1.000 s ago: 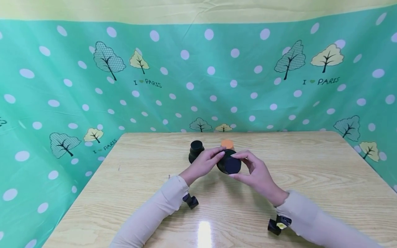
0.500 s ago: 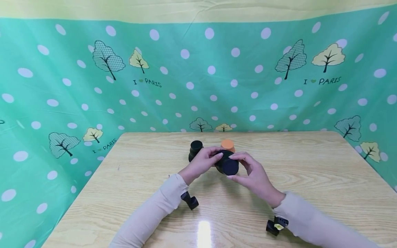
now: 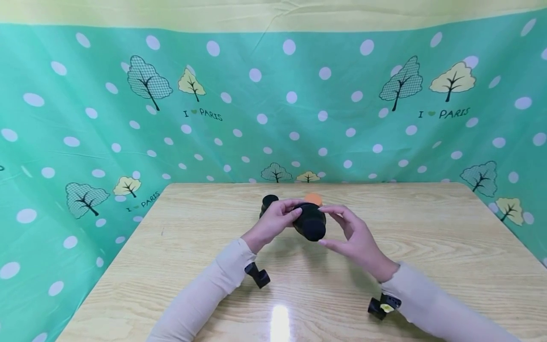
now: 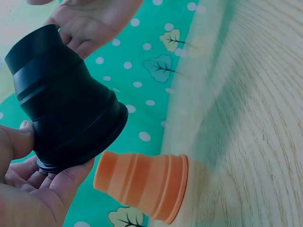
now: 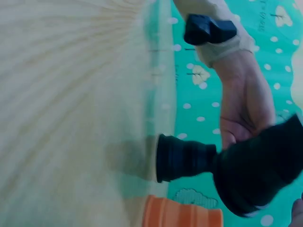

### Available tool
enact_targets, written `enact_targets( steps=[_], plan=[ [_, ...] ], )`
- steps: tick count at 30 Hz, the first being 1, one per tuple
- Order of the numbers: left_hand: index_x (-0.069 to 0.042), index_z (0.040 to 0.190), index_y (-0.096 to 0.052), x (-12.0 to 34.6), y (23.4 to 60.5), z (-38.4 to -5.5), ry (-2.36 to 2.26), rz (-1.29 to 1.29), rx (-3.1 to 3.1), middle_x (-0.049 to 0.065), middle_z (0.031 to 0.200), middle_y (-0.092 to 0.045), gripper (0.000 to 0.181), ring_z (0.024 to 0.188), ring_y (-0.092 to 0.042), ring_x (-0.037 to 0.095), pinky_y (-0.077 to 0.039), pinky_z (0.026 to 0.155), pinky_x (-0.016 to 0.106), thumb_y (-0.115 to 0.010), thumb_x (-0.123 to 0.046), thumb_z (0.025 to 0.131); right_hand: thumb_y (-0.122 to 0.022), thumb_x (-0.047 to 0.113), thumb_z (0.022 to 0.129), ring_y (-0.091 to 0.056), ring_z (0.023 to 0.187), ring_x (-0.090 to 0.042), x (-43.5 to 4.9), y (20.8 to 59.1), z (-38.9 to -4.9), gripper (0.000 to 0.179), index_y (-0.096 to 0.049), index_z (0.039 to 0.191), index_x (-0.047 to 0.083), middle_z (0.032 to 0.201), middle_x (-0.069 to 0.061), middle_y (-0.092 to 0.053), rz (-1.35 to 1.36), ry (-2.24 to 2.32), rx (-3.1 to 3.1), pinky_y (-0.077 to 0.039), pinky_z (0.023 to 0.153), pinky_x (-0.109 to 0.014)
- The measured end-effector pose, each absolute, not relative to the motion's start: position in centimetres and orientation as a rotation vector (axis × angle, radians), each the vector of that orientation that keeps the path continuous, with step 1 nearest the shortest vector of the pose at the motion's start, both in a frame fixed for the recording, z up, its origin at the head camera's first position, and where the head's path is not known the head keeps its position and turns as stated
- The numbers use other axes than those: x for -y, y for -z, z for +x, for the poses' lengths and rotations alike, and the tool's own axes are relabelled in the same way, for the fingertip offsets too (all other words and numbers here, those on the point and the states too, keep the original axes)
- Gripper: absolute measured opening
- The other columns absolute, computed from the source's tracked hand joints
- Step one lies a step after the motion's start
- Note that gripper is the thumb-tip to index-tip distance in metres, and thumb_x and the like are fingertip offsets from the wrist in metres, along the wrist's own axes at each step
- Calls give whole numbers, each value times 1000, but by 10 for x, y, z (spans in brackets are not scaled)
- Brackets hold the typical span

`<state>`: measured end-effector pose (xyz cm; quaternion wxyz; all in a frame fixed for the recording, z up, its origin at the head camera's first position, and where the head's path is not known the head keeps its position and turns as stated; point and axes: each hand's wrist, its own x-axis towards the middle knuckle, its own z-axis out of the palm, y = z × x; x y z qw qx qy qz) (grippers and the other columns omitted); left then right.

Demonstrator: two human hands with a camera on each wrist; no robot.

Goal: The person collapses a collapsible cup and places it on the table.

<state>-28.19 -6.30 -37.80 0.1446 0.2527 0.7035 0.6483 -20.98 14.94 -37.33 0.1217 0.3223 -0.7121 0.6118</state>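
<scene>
My left hand point(image 3: 275, 221) grips a black stepped, cone-shaped cup point(image 3: 311, 221) by its wide end, above the table. Its narrow, flat end tilts toward me. In the left wrist view, thumb and fingers of that hand point(image 4: 35, 189) curl round the wide rim. My right hand point(image 3: 361, 244) is spread beside the narrow end, index finger and thumb reaching toward the cup; in the right wrist view a gap shows between its fingertips point(image 5: 298, 215) and the cup. A second black stepped cup point(image 5: 184, 158) and an orange one point(image 4: 147, 184) stand wide end down on the table behind.
The wood-grain table point(image 3: 179, 280) reaches back to a green dotted curtain point(image 3: 239, 142). A small black camera point(image 3: 258, 275) is strapped to the left wrist, and another black camera point(image 3: 380, 306) to the right one.
The held cup has shifted a little left and tipped so its narrow end points lower. My right fingers, earlier gripping that end, have come away from it.
</scene>
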Motion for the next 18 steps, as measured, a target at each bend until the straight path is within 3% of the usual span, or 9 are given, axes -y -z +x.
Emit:
enact_targets(
  steps=[6, 11, 18],
  plan=[
    [4, 132, -50, 62, 374, -280, -1828, 706, -2063, 22, 126, -57, 36, 101, -61, 16, -53, 82, 27, -50, -8, 98, -61, 2, 91, -46, 124, -17, -157, 365, -220, 37, -47, 125, -4, 128, -17, -50, 669, -1914, 2172, -36, 105, -23],
    [3, 131, -51, 61, 372, -279, -1808, 745, -2072, 21, 124, -59, 36, 103, -62, 17, -52, 85, 27, -51, -8, 97, -56, 27, 96, -47, 122, -14, -157, 365, -233, 44, -46, 131, 1, 134, -12, -49, 413, -2084, 2326, -37, 104, -30],
    [6, 131, -49, 59, 370, -277, -1812, 777, -2109, 22, 124, -58, 36, 104, -61, 21, -52, 86, 28, -51, -7, 97, -57, 23, 95, -58, 104, -8, -152, 374, -243, 47, -43, 133, -1, 119, -9, -56, 391, -2254, 2330, -49, 89, -24]
  ],
)
